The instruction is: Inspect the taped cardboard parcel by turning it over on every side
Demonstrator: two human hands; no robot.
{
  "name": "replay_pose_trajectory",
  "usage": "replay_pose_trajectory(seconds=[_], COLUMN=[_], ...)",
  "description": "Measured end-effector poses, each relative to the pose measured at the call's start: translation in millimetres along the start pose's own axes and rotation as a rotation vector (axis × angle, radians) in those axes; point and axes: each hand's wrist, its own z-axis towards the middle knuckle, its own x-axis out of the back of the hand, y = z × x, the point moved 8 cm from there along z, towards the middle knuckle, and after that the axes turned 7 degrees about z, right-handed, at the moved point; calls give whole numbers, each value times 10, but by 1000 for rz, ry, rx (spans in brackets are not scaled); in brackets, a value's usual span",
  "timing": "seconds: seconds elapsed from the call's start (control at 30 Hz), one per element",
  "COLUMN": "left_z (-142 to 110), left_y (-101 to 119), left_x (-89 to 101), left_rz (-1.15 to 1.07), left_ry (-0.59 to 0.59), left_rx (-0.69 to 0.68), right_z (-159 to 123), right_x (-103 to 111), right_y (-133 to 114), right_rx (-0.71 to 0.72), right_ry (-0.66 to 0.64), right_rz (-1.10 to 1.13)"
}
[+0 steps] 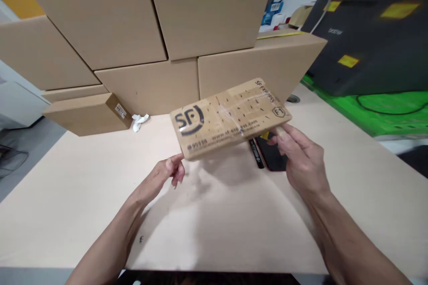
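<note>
A flat brown cardboard parcel [230, 118] printed with an SF Express logo and sealed with clear tape hangs tilted above the pale table [83, 187]. My left hand [167, 176] pinches its near left corner, fingers curled. My right hand [299, 158] grips its right end with thumb and fingers. Under the parcel's right end lie a black marker [257, 155] and a dark phone [272, 156] on the table.
A wall of stacked brown cardboard boxes [150, 31] stands at the back of the table, with a smaller flat box [87, 113] and a crumpled white paper scrap [138, 121] at its foot. A black printer [374, 31] and a green mat [377, 107] sit at right.
</note>
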Motion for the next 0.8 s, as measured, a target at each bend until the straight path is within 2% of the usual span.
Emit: replay_pose_trajectory(seconds=[0.1, 0.2, 0.37, 0.43, 0.53, 0.63, 0.73, 0.8], left_z=[-25, -24, -43, -39, -8, 2, -20, -24], left_y=[67, 68, 149, 135, 62, 25, 65, 68], left_x=[-56, -66, 48, 88, 186, 242, 272, 278], left_rz=[213, 414, 725, 667, 382, 133, -1, -59], left_ry=[-9, 33, 275, 305, 331, 354, 370, 349], left_rx=[-57, -129, -415, -458, -379, -281, -296, -315], right_z=[31, 42, 61, 57, 22, -39, -102, -122], right_x=[50, 33, 2, -41, -118, -156, -138, -128], right_y=[197, 286, 293, 272, 187, 23, -137, -183], right_rx=[-204, -297, -325, -319, -263, -112, 62, 113], right_ry=[122, 141, 136, 96, 14, -46, -46, -41], right_rz=[70, 108, 246, 291, 333, 332, 315, 326])
